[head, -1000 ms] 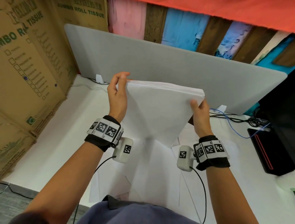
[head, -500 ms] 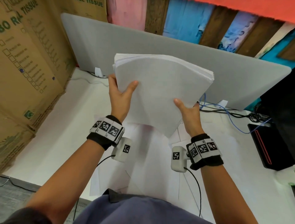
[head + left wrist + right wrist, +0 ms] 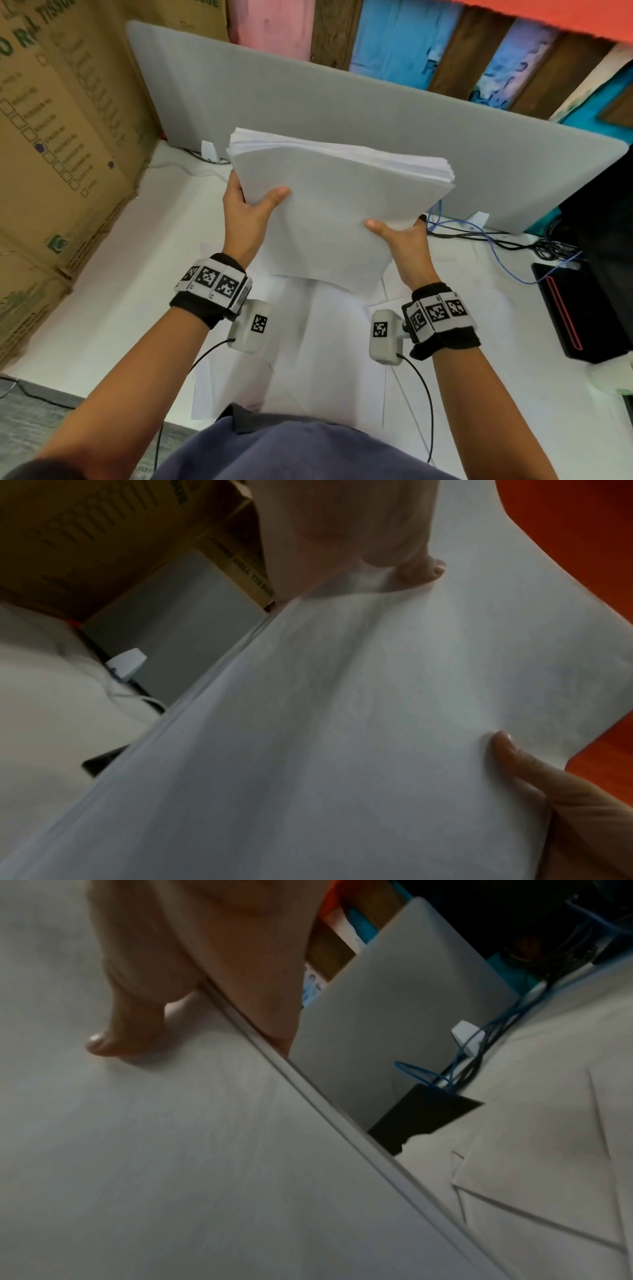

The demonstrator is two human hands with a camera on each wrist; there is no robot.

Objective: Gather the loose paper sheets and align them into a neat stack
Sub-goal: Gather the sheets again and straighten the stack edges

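A thick stack of white paper sheets point(image 3: 339, 205) is held up in the air over the desk, tilted toward me, its top edges slightly uneven. My left hand point(image 3: 245, 212) grips its left side, thumb on the near face and fingers hidden behind. My right hand point(image 3: 399, 240) grips the lower right side the same way. The left wrist view shows the stack point(image 3: 342, 723) with both thumbs on its face. In the right wrist view my right thumb lies on the stack point(image 3: 171, 1150). More loose sheets point(image 3: 325, 359) lie spread on the white desk point(image 3: 120, 274) below.
A grey divider panel point(image 3: 342, 109) stands at the back of the desk. Cardboard boxes point(image 3: 61, 137) wall off the left. Blue and black cables point(image 3: 496, 236) and a black device point(image 3: 579, 308) sit at the right.
Both hands shifted from the stack's upper edges down to its sides, thumbs now on the near face. The stack rose, then came down slightly.
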